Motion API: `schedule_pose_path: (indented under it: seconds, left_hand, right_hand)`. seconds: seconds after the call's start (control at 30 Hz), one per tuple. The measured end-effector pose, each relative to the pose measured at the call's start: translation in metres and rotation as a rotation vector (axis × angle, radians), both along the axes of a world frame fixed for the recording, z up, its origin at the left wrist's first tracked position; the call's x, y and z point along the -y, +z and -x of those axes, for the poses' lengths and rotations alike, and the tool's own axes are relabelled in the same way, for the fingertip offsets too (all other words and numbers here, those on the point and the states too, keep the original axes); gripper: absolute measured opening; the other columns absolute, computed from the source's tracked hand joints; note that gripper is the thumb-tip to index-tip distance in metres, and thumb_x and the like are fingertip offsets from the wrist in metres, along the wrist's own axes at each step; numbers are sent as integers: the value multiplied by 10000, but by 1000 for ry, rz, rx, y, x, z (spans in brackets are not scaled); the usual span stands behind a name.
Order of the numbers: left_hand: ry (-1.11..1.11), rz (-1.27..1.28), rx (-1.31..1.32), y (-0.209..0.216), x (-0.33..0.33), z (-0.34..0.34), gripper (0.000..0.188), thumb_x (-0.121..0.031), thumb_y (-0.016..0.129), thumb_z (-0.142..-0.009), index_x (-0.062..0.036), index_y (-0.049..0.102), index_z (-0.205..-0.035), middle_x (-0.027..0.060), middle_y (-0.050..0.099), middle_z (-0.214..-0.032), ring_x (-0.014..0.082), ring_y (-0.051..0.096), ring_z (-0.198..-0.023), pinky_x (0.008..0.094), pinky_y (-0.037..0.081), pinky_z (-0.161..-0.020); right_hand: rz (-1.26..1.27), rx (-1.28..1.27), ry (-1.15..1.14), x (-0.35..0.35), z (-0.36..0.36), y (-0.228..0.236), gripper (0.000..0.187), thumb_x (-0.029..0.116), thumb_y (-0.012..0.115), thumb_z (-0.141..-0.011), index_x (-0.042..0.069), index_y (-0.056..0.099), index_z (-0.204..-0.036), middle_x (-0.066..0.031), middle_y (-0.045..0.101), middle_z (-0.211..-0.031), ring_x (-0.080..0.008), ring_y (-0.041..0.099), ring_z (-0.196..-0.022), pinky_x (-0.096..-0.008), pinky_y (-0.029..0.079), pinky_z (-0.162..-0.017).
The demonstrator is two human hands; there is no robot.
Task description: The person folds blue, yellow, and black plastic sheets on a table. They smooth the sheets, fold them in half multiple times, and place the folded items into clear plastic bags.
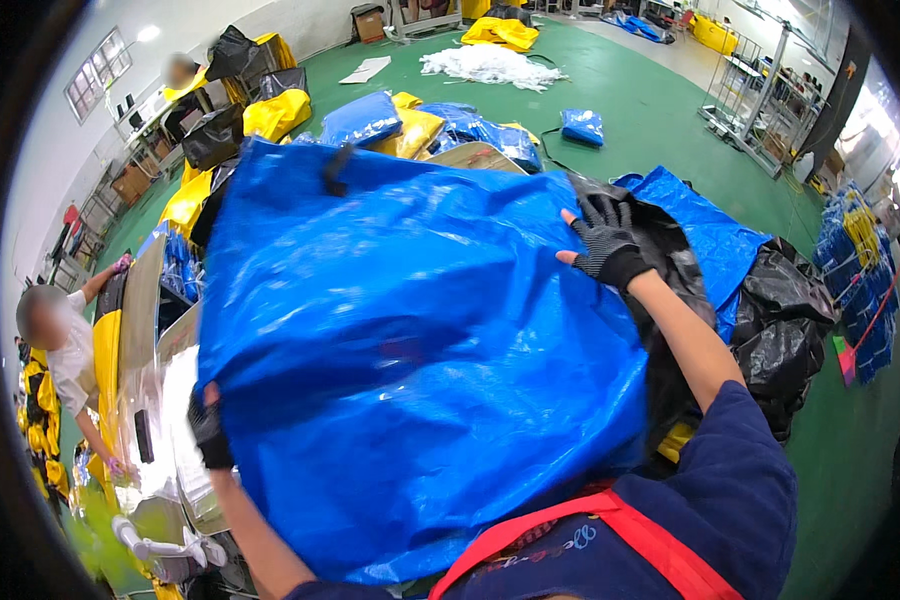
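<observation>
My left hand (210, 432) is nearest, closed on the left edge of the blue sheet (420, 350), which spreads rightward and away from that grip. My right hand (610, 243), farther off, lies flat, fingers apart, across its upper right edge, against black sheeting (682, 262). Beyond, the worktop's (478, 156) far edge peeks out.

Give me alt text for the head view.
A large blue sheet fills the middle, the wearer's gloved left hand at its left edge, right hand spread at its upper right. Beyond are blue bundles and green floor; a co-worker is at far left.
</observation>
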State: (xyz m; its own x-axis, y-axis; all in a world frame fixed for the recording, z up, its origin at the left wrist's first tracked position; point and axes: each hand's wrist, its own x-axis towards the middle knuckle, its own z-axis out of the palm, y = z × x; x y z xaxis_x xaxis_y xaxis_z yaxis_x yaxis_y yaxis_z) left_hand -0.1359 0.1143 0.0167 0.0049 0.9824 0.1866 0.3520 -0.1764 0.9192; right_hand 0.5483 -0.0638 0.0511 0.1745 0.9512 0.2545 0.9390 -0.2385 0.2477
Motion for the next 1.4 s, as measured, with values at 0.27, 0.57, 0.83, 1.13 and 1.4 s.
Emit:
schedule_pose_path:
  seconds: [0.27,0.57,0.83,1.13,1.4]
  left_hand:
    - [703,139,-922,-59,56,192,645,-544,463,-885,-9,531,-1240,203,569,-1220,362,549,-1102,418,414,-938]
    - [-168,-411,-869,-36,13,-133,700,-538,546,-818,-139,395,-1372,184,378,-1403,385,304,-1313,528,196,-1057]
    - [-673,-368,-1099,-66,55,-250,690,-629,477,-812,-223,422,-1367,186,274,-1467,460,201,-1345,634,52,-1069]
    - [-1064,-250,-831,-56,85,-252,779,-717,384,-801,-243,336,-1418,180,266,-1474,458,172,-1360,631,30,-1075]
    - [-605,-418,-982,-97,-51,-281,806,-683,517,-745,-188,400,-1371,203,309,-1438,382,255,-1341,620,87,-1064]
  right_hand:
    - [336,-209,261,-22,86,-51,729,673,443,-801,246,395,-1390,-184,268,-1470,-432,185,-1358,-644,56,-1057]
    - [162,-169,451,-103,93,-26,675,629,504,-799,193,453,-1313,-170,388,-1369,-389,332,-1272,-625,202,-1023]
    - [-241,-609,787,-326,83,-6,337,390,551,-865,79,656,-941,-166,657,-913,-337,628,-876,-423,488,-803]
    - [1158,-584,350,-372,143,0,655,471,701,-709,34,566,-1178,-172,604,-1149,-280,555,-1034,-383,420,-910]
    - [-207,-383,958,-242,202,107,222,252,502,-880,101,573,-1026,-183,616,-912,-316,618,-830,-409,499,-705]
